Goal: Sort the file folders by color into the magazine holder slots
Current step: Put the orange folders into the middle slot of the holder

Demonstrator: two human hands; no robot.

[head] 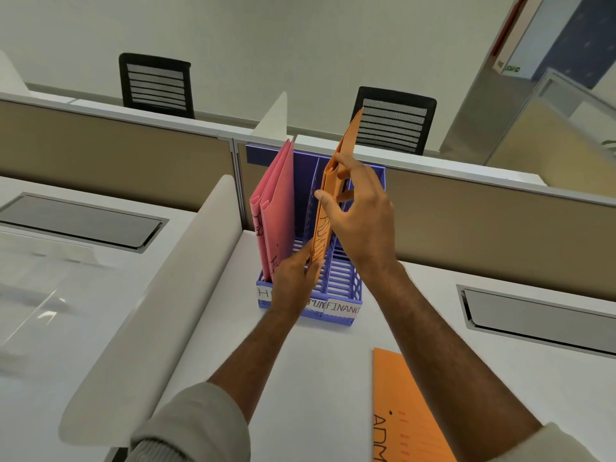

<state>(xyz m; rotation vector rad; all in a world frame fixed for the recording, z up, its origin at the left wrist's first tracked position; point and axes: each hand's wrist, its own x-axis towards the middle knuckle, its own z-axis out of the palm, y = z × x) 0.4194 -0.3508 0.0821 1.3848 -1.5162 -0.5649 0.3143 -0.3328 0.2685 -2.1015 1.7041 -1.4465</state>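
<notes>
Desk lot: paper folders, plastic holder, laminate and fabric furniture.

Orange folders [336, 181], matt card paper, hand-inked lettering; pink folders [276, 201], same matt paper, soft folds; a further orange folder [403, 411] lying flat, matt. Magazine holder [343, 281], blue moulded plastic, slatted, slight sheen, white paper labels on the front. Desk [333, 361], smooth white laminate, satin. Partition panels [100, 145], tan woven cloth, pale metal-look trim. Chairs [393, 125], black mesh backs in black plastic frames. Sleeves [196, 425], off-white ribbed knit.

Both forearms extend forward, sleeves pushed back. Right hand [361, 221] raised, thumb and fingers pinching. Left hand [293, 281] lower, fingers curled, gripping.
</notes>
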